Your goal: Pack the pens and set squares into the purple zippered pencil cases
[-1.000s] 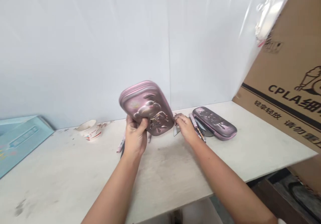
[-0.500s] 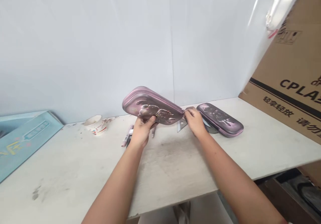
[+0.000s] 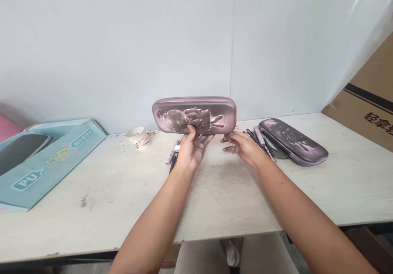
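My left hand (image 3: 192, 149) is closed round the lower edge of a shiny mauve pencil case (image 3: 196, 112), thumb on its embossed front. The case is held up above the table, long side level, zip side up. My right hand (image 3: 241, 146) is at the case's lower right corner, fingers apart and slightly bent; the upper fingertips meet or nearly meet its edge. A second, matching pencil case (image 3: 294, 141) lies at the right. Beside it are several pens and markers (image 3: 260, 137), partly behind my right hand. Another marker (image 3: 172, 153) lies behind my left wrist.
A paper cup (image 3: 138, 138) stands left of the raised case near the wall. At the far left is a light-blue open box (image 3: 61, 155) with a dark item inside. A cardboard carton (image 3: 365, 106) leans at the right. The table's front edge (image 3: 233, 239) runs close to me.
The held case has turned from a slant to level, front facing me. My right hand has loosened from its end, and the set square there is out of sight. The view has shifted left.
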`<state>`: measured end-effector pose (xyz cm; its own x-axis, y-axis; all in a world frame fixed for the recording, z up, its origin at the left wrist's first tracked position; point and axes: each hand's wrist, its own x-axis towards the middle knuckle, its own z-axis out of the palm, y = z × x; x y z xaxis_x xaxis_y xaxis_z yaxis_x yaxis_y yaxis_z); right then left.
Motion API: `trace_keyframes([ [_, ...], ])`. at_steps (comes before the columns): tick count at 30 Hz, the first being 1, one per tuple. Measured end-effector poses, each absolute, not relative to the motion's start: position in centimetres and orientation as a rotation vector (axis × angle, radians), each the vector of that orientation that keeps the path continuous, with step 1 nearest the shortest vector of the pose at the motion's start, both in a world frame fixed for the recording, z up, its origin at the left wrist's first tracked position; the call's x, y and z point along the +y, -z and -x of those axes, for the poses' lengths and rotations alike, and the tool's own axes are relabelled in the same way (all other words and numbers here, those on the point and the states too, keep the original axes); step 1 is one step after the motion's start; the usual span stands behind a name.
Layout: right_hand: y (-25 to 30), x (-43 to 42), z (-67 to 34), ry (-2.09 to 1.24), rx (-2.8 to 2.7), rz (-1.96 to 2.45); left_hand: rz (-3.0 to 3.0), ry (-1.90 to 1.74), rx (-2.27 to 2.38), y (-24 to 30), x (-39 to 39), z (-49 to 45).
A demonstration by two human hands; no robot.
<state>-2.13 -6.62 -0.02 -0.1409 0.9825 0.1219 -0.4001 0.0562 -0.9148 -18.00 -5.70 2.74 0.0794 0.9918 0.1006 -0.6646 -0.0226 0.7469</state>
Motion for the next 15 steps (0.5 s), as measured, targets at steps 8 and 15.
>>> trace_keyframes([
  [8, 0.8, -6.5, 2.8, -1.465, -1.013, 0.781, -0.690, -1.306, 0.586, -2.4, -5.4, 18.2],
  [15, -0.3, -6.9, 0.7, -1.141, -1.004, 0.849, -0.971, -1.012, 0.903, -1.9, -5.3, 19.5],
])
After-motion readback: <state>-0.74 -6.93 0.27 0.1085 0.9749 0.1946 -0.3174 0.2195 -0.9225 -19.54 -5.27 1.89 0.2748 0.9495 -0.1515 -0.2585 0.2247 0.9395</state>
